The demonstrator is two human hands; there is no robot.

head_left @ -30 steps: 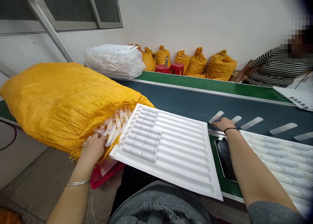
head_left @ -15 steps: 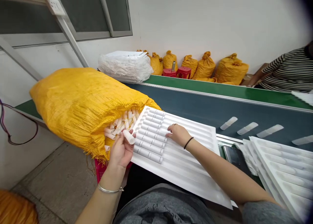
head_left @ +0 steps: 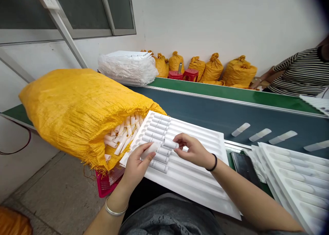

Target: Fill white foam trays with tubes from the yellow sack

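Observation:
My left hand (head_left: 136, 164) is closed around a plain, translucent white tube (head_left: 150, 150) above the left part of a white grooved tray (head_left: 197, 180). Close by on the right, the fingers of my right hand (head_left: 192, 150) pinch a printed white tube (head_left: 169, 143), tilted just over the tray. Several white tubes with small dark print (head_left: 159, 166) lie in the tray's left grooves; the right ends of those grooves hold nothing. Left of the tray, a yellow woven sack (head_left: 77, 101) lies on its side, its mouth showing many loose white tubes (head_left: 123, 140).
A dark belt (head_left: 195, 108) carries a few white tubes (head_left: 263, 134) at right. Beside me are a phone (head_left: 245, 168) and stacked filled trays (head_left: 282, 180). Behind the belt are yellow sacks (head_left: 239, 70), red stools (head_left: 190, 74) and a person in a striped top (head_left: 298, 72).
My left hand has carried its tube from the sack's mouth rightward over the tray. My right hand has raised a printed tube from its groove. The view has shifted slightly.

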